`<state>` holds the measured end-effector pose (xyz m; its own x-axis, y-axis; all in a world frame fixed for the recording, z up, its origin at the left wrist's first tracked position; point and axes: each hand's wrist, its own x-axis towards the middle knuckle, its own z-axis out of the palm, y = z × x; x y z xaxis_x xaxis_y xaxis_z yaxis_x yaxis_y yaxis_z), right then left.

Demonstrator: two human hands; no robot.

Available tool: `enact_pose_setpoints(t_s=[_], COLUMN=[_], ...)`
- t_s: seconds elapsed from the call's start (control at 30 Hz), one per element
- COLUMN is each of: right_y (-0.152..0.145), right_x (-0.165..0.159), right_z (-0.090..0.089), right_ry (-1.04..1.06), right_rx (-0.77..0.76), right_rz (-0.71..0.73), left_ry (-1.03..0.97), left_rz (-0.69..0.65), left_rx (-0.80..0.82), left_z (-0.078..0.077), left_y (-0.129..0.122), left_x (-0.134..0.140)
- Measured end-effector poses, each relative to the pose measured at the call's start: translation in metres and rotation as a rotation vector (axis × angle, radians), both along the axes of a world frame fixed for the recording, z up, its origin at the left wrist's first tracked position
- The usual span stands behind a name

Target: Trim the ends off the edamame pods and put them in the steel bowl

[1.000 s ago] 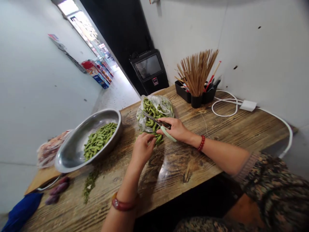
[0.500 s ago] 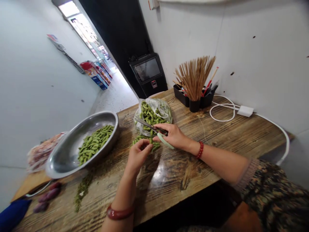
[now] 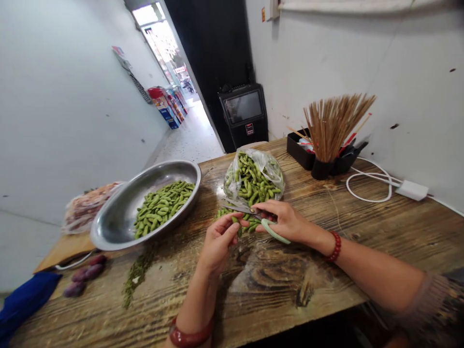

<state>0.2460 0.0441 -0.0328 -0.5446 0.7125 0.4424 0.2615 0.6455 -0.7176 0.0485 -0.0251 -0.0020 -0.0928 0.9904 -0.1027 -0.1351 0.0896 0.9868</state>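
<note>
Between the thumb and fingers of my left hand is a green edamame pod. My right hand grips scissors with pale green handles; their blades reach left, close above the pod and my left fingertips. Loose pods lie on the table under and behind the scissors. Just behind them stands an open clear plastic bag full of pods. A tilted steel basin to the left holds many more pods.
Plant trimmings lie in front of the basin on the wooden table. Purple-red bulbs, a blue cloth and bagged meat are at left. Skewers in a black holder and a white cable sit at right.
The view has shifted, so things sit further right or lower. The scissor blades have come down nearer my left fingers, where a pod now shows clearly.
</note>
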Motion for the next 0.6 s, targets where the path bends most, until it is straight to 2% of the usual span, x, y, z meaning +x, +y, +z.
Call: enact_pose_setpoints(t_s=[0.2, 0.43, 0.6], right_y=[-0.0006, -0.0026, -0.0054], right_x=[0.0013, 0.0045, 0.0022], right_z=[0.0007, 0.0063, 0.0093], right_ry=[-0.055, -0.182, -0.182], right_rx=[0.03, 0.173, 0.165], right_rz=[0.009, 0.073, 0.076], left_ry=[-0.101, -0.03, 0.063], left_rz=[0.007, 0.126, 0.102], left_rx=[0.021, 0.067, 0.15], left_z=[0.0046, -0.0044, -0.0033], left_y=[-0.0007, 0.0023, 0.0017], left_x=[-0.0002, -0.0046, -0.0063])
